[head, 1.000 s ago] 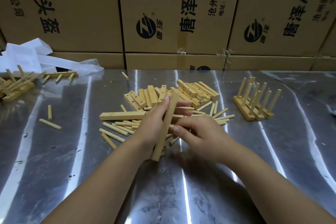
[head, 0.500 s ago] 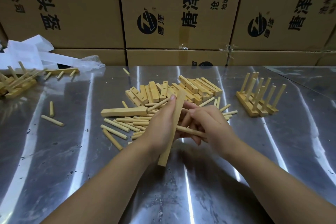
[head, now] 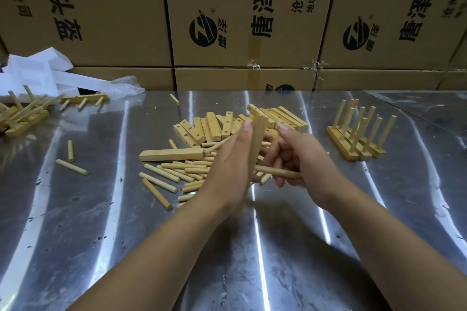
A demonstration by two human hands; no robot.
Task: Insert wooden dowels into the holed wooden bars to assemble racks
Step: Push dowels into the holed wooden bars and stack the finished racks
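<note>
Over the table [head: 252, 247], the left hand [head: 227, 169] holds a bar [head: 258, 139] upright, fingers stretched along it. The thumb is hidden, so the exact grip is unclear. The right hand [head: 308, 159] curls round a dowel [head: 280, 172] held level, its tip at the bar's lower half. A second ago this hand was down among the loose dowels [head: 171, 174]. Now it is raised with one picked, so insertion is likely beginning. Beyond lie spare bars [head: 214, 126], and finished racks [head: 358, 134] stand to the right.
</note>
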